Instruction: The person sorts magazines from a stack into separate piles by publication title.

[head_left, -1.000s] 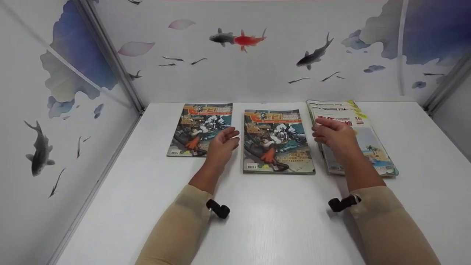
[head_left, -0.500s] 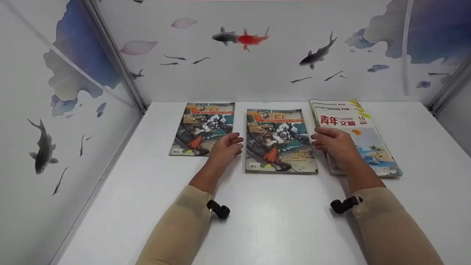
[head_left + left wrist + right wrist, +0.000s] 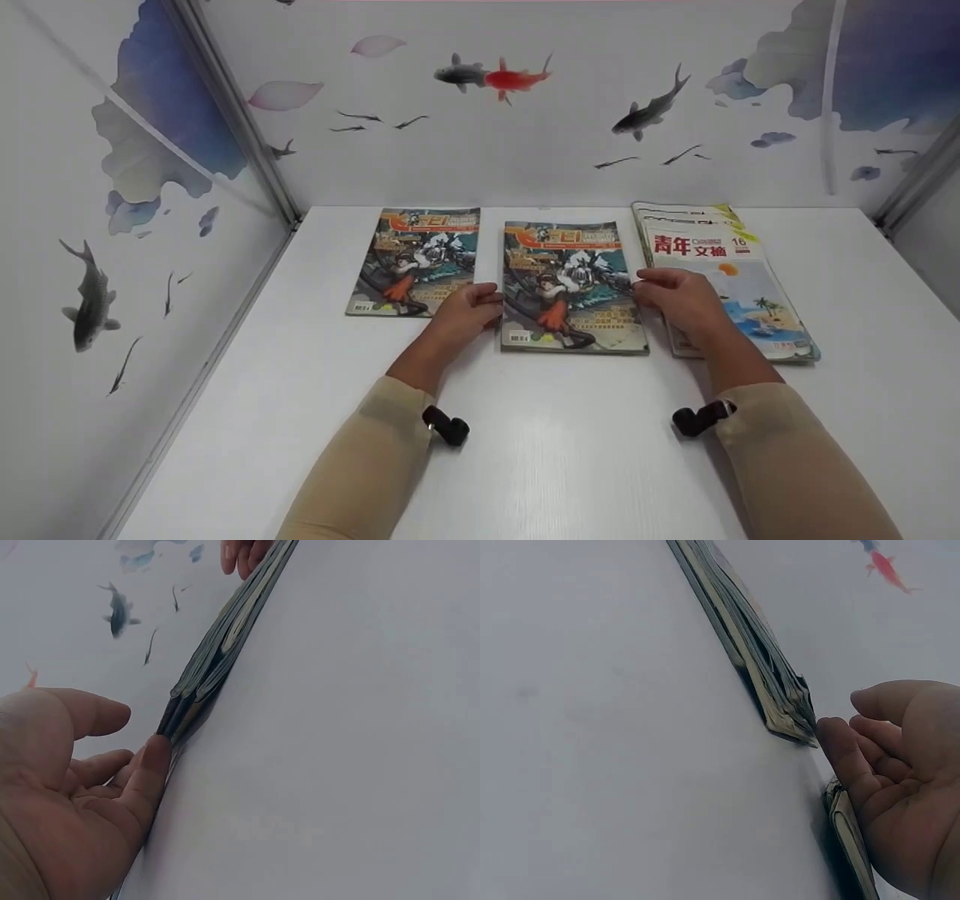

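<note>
A pile of magazines with a colourful comic-style cover lies in the middle of the white table. My left hand is at its left edge. On the opposite side my right hand has its fingertips by the pile's right edge, the wrist above another stack. Seen edge-on in the left wrist view, the middle pile has several layers, and a left fingertip touches its near corner. The right wrist view shows a right fingertip at the corner of the middle pile. Both hands have loosely bent fingers, gripping nothing.
A magazine with the same cover lies to the left, partly behind my left hand. On the right, a fanned stack of magazines sits under my right forearm. White walls printed with fish close off the back and left.
Both hands have come lower and closer to the middle pile, the left moving rightward until it meets the pile's edge. The magazines stay in place; the view has shifted slightly.
</note>
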`<state>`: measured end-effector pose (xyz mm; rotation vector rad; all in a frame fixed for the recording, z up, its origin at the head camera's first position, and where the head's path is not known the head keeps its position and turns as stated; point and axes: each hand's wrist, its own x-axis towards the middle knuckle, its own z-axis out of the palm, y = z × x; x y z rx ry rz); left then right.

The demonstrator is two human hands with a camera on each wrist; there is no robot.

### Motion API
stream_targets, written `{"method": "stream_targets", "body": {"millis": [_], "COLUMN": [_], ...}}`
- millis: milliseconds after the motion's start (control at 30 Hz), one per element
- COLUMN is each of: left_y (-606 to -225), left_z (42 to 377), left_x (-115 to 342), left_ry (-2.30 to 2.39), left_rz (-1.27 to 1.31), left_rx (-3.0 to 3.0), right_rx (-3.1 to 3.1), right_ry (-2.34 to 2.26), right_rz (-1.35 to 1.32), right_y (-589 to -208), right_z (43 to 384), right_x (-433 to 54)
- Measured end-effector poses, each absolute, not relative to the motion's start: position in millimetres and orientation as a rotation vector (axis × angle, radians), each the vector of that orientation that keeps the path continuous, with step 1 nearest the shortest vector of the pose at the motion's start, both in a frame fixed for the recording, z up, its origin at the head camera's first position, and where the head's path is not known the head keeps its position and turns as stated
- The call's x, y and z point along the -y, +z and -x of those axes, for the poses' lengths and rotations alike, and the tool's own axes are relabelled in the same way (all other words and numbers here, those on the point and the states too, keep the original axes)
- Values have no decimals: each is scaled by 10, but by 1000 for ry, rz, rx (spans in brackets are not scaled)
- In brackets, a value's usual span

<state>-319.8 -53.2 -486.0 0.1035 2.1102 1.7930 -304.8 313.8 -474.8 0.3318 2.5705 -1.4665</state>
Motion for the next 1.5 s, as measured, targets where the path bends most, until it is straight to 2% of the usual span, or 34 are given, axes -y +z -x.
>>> {"method": "stream_targets", "body": {"millis": [467, 733, 1067, 1500], "left_y": [-4823, -4823, -4830, -4797], "left_z": [3170, 3164, 3156, 3140], "left_x": [514, 524, 500, 458], "left_ry": [1833, 1855, 1822, 1901], "left_rz": [-27, -2, -31, 89], "left_rx": [-2034, -1862, -1935, -1924], "right_rx": [-2545, -2533, -2545, -2553], "right_ry": [-1481, -1533, -1521, -1531], "right_rz": [-353, -278, -303, -270], "right_y": [-4751, -4789, -4767, -4746], "right_z": [3052, 3033, 3039, 3013], "right_x": [-3130, -3154, -3141, -3120]}}
